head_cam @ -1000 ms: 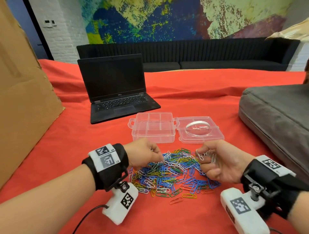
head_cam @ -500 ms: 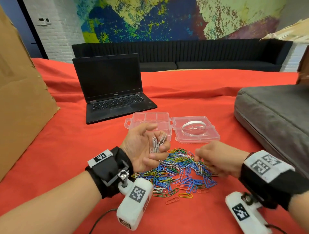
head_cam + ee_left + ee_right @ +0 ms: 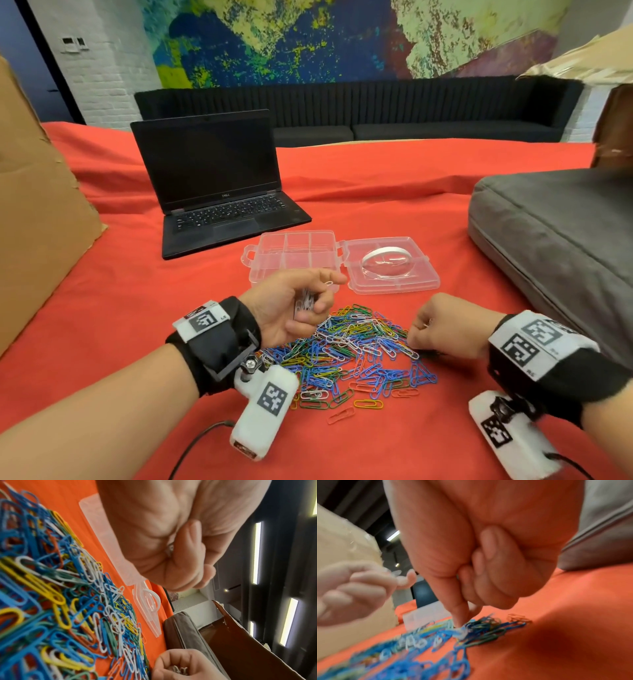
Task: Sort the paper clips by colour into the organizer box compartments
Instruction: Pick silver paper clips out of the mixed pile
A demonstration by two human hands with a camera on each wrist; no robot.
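Head view: pile of mixed paper clips [image 3: 356, 356] (blue, green, yellow, red, white) lies on the red-covered tabletop [image 3: 394, 192], centre, at roughly 6 o'clock from the organizer box [image 3: 294, 255]. Box is clear plastic, lid [image 3: 390, 263] folded flat at its 3 o'clock side; compartments look unfilled as far as the view resolves

Left hand [image 3: 291, 308]: raised above the 10 o'clock edge of the pile, palm turned up and inward, fingers curled round a small bundle of white clips [image 3: 303, 303]. One further white clip [image 3: 328, 283] sits pinched at thumb and forefinger tip, close to the near wall of the box. Left wrist view confirms a glint of clip inside the curled fingers [image 3: 187, 555]

Right hand [image 3: 442, 329]: knuckles up, at the 3 o'clock edge of the pile, fingers folded. Right wrist view: thumb and forefinger tips [image 3: 459, 615] pressed down into the pile, closing on a white clip; frame is motion-blurred, so a firm grip cannot be told. Left wrist view shows pale clips already tucked in this hand's curled fingers [image 3: 173, 665]

Surroundings: open black laptop [image 3: 219, 185] at 11 o'clock from the box; grey cushion [image 3: 555, 240] at 3 o'clock; cardboard sheet [image 3: 37, 212] at 9 o'clock
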